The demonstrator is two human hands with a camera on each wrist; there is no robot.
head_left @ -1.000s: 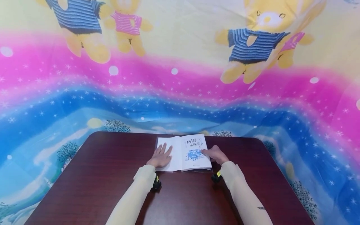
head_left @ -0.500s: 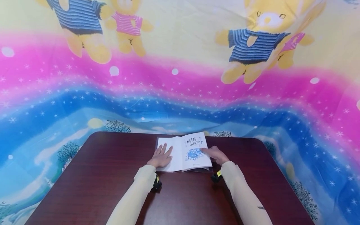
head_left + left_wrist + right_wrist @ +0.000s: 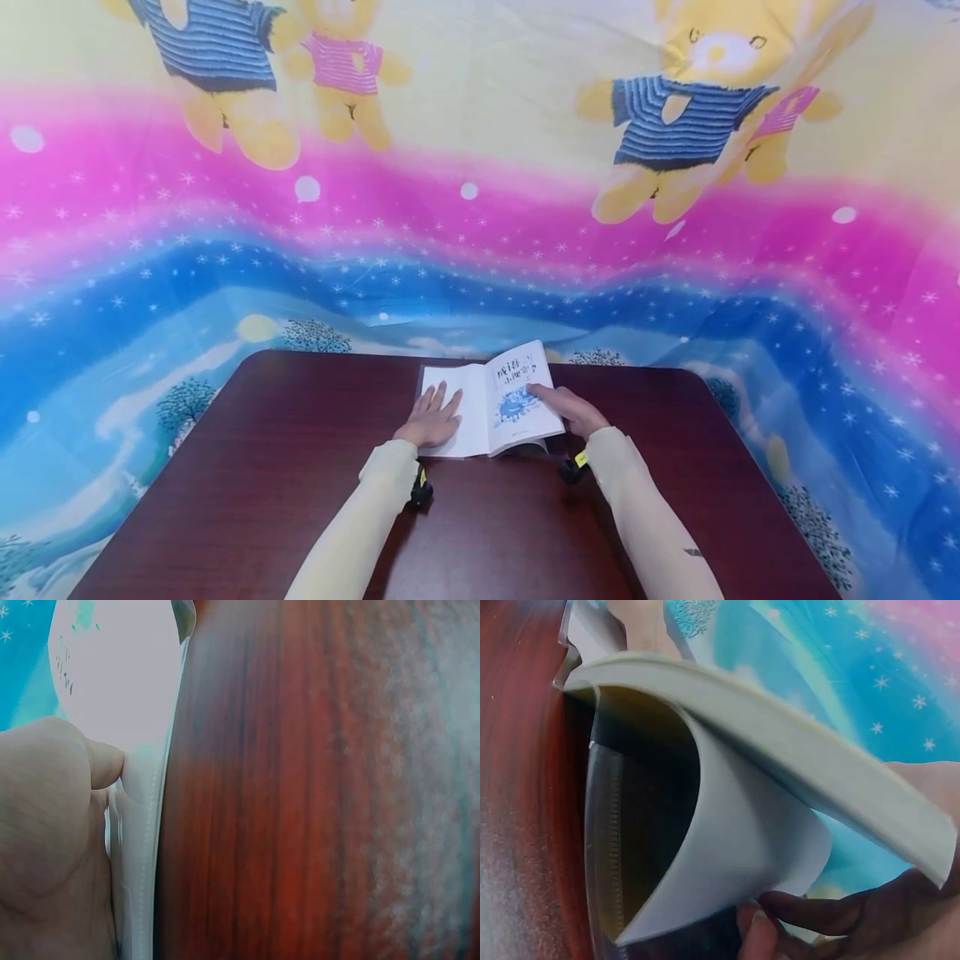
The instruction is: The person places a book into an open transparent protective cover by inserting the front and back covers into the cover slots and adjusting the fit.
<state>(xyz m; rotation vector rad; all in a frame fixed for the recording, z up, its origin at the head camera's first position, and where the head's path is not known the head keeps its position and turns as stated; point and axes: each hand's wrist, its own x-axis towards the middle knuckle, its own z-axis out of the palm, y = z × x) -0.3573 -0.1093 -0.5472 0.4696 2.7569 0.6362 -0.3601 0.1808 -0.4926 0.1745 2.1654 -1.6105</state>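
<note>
An open book lies near the table's far edge, its right page showing Chinese lettering and a blue picture. My left hand rests with spread, straight fingers on the blank left page; in the left wrist view its thumb presses near the book's lower edge. My right hand holds the raised right-hand pages, thumb on the printed side. Beneath that thick page block, the right wrist view shows a curved loose sheet and a clear plastic cover, with fingertips close under the sheet.
The dark red-brown wooden table has rounded far corners. Behind it hangs a cloth backdrop printed with bears and snowflakes. Black devices with yellow labels sit at both wrists, the right one close to the tabletop.
The right-hand pages have risen and tilted up leftward, opening a gap beneath them. My right hand's thumb has shifted slightly left with them. The left hand has stayed in place.
</note>
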